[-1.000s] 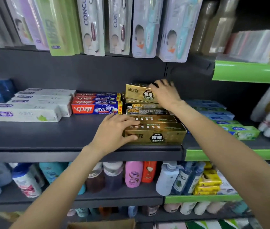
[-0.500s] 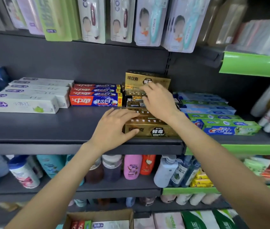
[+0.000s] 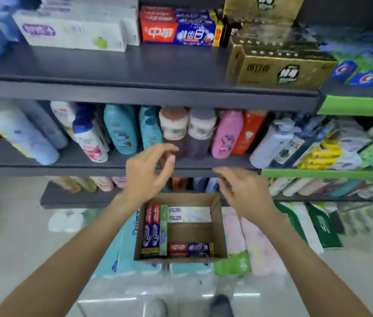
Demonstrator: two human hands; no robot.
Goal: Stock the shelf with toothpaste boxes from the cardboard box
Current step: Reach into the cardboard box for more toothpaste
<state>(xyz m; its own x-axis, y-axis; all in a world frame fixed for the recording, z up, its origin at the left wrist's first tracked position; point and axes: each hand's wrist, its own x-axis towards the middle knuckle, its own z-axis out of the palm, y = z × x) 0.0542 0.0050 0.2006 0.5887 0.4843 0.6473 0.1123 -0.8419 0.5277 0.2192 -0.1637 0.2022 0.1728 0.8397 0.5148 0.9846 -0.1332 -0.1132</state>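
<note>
An open cardboard box (image 3: 219, 227) sits low in front of me on stacked packs. Inside it lie red-and-blue toothpaste boxes (image 3: 151, 227), a green one, white ones (image 3: 189, 214) and another red-blue one (image 3: 190, 248). My left hand (image 3: 149, 173) and my right hand (image 3: 242, 191) hover empty above the box, fingers loosely curled. On the grey shelf (image 3: 135, 92) above stand gold toothpaste boxes (image 3: 281, 65), red-blue ones (image 3: 181, 30) and white ones (image 3: 76, 30).
Shampoo and lotion bottles (image 3: 176, 131) fill the shelf below the toothpaste. Green-edged shelves (image 3: 359, 105) with more goods run on the right. Pastel tissue packs (image 3: 121, 255) lie under the cardboard box. My shoes (image 3: 222, 305) show on the floor.
Both hands have let go of the gold boxes on the shelf and dropped down over the cardboard box. My view has tilted downward.
</note>
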